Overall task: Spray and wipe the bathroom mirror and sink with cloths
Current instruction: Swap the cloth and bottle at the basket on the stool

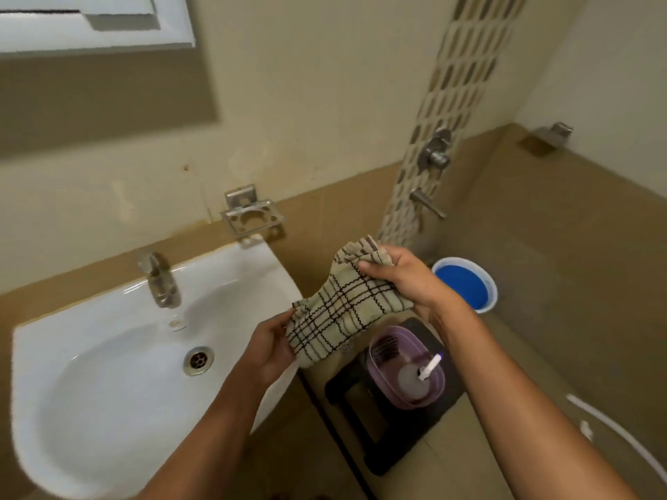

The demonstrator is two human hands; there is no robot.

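Observation:
A beige checked cloth (343, 304) with dark lines hangs stretched between both hands, to the right of the white sink (90, 384). My left hand (269, 350) pinches its lower left corner over the sink's right rim. My right hand (400, 277) grips its upper right end. The sink has a metal tap (160, 281) and a round drain (197, 360). The mirror's lower corner (104, 88) shows at the top left. A spray bottle (417, 377) with a white nozzle stands in a purple tub (379, 369) below the cloth.
The purple tub rests on a black stool (361, 427) beside the sink. A bucket with a blue inside (465, 285) stands on the floor near the shower taps (435, 153). A metal soap holder (251, 216) is fixed above the sink. A white hose (620, 431) curves at the right.

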